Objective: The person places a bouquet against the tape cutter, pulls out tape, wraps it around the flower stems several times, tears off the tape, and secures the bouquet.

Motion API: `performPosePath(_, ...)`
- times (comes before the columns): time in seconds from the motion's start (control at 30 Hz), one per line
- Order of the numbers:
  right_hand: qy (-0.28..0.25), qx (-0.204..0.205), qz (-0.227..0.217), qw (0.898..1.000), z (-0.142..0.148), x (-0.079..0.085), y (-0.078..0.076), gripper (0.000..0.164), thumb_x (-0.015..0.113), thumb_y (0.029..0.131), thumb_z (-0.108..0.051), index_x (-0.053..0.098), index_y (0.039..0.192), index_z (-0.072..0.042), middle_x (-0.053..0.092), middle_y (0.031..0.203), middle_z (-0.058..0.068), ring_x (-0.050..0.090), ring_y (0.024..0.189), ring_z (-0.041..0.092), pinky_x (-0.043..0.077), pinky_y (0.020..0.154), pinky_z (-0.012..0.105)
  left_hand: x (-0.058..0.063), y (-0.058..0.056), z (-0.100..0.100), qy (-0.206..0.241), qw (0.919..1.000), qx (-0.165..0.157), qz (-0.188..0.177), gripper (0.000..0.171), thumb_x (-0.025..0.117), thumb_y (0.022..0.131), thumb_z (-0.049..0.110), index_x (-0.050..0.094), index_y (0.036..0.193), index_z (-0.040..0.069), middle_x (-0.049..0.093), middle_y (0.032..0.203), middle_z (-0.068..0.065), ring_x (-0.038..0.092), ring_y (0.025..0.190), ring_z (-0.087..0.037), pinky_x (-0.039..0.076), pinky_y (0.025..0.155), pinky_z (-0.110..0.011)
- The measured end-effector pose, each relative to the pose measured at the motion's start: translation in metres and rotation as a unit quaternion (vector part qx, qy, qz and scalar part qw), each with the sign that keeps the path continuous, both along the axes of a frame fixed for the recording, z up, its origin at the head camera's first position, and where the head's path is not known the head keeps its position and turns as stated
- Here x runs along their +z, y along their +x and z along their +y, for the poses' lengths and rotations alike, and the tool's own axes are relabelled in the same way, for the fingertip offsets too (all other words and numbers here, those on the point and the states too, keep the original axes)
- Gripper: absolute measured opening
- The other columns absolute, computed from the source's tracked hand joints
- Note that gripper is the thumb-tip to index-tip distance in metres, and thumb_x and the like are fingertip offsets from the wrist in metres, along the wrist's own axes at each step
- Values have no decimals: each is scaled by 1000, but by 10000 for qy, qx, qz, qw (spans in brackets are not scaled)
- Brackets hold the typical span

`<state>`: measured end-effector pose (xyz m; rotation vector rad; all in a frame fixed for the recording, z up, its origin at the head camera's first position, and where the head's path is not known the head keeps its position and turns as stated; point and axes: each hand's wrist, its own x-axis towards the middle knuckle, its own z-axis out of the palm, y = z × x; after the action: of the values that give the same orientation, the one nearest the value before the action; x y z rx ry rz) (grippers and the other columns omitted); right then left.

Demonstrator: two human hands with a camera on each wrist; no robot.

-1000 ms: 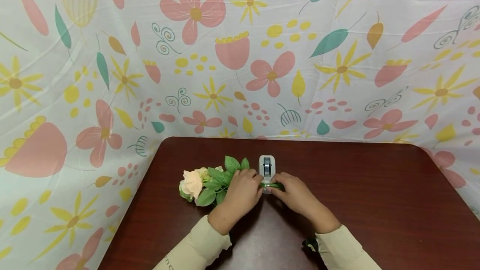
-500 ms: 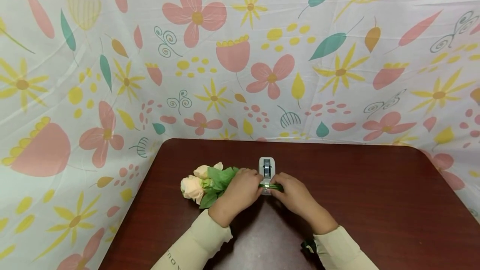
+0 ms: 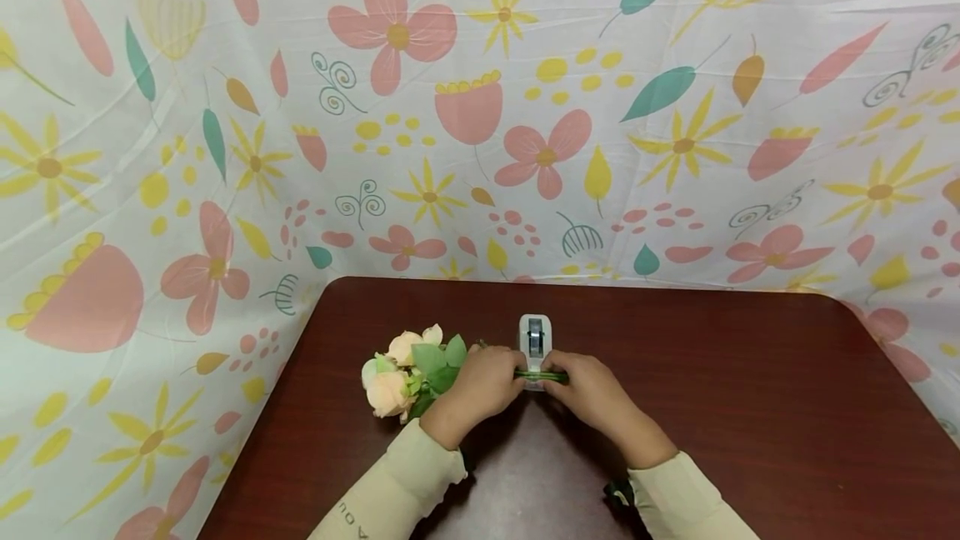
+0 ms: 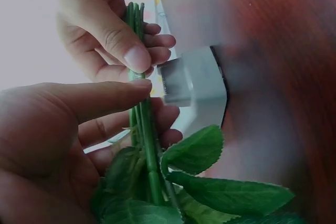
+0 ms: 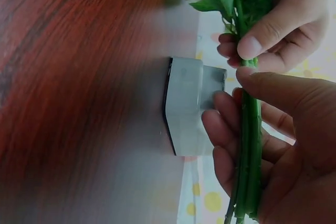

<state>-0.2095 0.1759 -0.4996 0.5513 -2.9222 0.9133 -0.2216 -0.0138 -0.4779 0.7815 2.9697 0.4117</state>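
Note:
A bunch of cream and peach artificial roses [image 3: 390,392] with green leaves lies sideways, blooms to the left. My left hand [image 3: 486,382] grips its green stems [image 4: 149,163] just below the leaves. Near the cut ends, my right hand [image 3: 592,390] pinches the same stems [image 5: 251,150] between thumb and fingers. Both thumbs press on the stems almost tip to tip, as the left wrist view shows. Right behind the stems stands a white tape dispenser [image 3: 536,332] with a roll in it; its toothed cutting edge [image 4: 165,85] faces the hands.
The dark red-brown wooden table [image 3: 720,373] spreads out on both sides of the hands. A white cloth [image 3: 480,107] printed with flowers and leaves hangs behind the table and along its left side.
The flower heads and leaves have turned about the stem axis, blooms shifting slightly downward in the head view. Both hands keep hold of the stems in nearly the same place.

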Motion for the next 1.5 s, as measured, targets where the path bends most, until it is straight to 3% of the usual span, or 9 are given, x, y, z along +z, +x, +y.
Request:
performPosePath(0.1,-11,-31,-141,9999,2,0,0,12,78,89,-20,68,93,-23,69,83,-10,54,69,4,47,67,28,-3,0,1,285,9990,101,-326,6,71,95,26,73,91,22,72,81,10,59,68,-6,37,76,-31)
performPosePath(0.2,-20,-51,-259,9996,3,-1,-1,11,78,89,-20,68,93,-22,67,79,-10,52,66,4,45,65,27,-7,-1,1,470,9976,191,-462,7,71,95,26,71,91,21,70,78,10,56,66,-4,39,79,-33)
performPosePath(0.47,-56,-114,-364,9993,4,-1,0,10,77,90,-19,69,95,-21,66,78,-10,52,65,4,46,65,27,-12,1,2,786,9953,312,-478,5,73,93,23,70,92,19,69,76,9,55,66,-4,45,86,-39)
performPosePath(0.7,-126,-124,-382,9991,4,-2,2,10,77,90,-18,68,94,-21,65,76,-11,52,65,4,45,64,26,-17,5,3,824,9947,469,-387,5,72,94,24,70,95,19,72,82,7,64,73,-9,47,94,-45)
performPosePath(1.03,-153,-45,-419,9990,5,-1,8,11,77,90,-18,67,92,-22,62,72,-9,51,62,3,44,63,24,-20,13,1,668,9971,237,-283,9,70,96,25,64,98,20,72,84,7,67,79,-9,45,89,-37)
performPosePath(1.5,-178,155,-493,9985,8,1,15,12,76,91,-19,65,92,-24,67,83,-9,52,68,2,45,64,23,-18,22,-2,591,9982,-76,4,10,70,96,24,62,98,20,70,84,8,63,76,-7,37,78,-26)
